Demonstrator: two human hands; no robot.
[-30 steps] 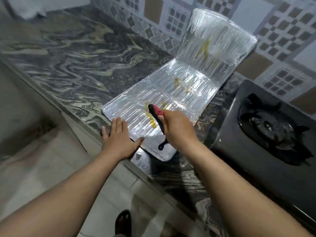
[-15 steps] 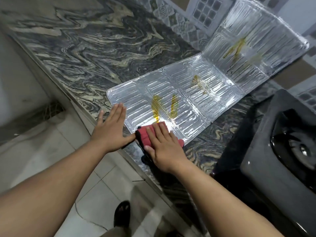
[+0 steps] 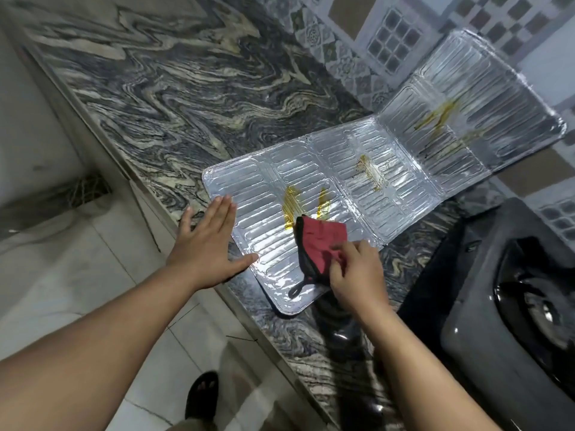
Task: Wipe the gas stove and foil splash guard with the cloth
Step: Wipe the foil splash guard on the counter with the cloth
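While the left hand lies flat and open on the foil splash guard on the desk, the right hand pinches the red cloth beside yellow stains; the gas stove stands right.

The right hand has lifted the cloth (previously pressed flat).

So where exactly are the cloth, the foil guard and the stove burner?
cloth (image 3: 323,241): head view, middle of the red fabric.
foil splash guard (image 3: 255,181): head view, bare near panel.
gas stove burner (image 3: 541,309): head view, dark centre ring.
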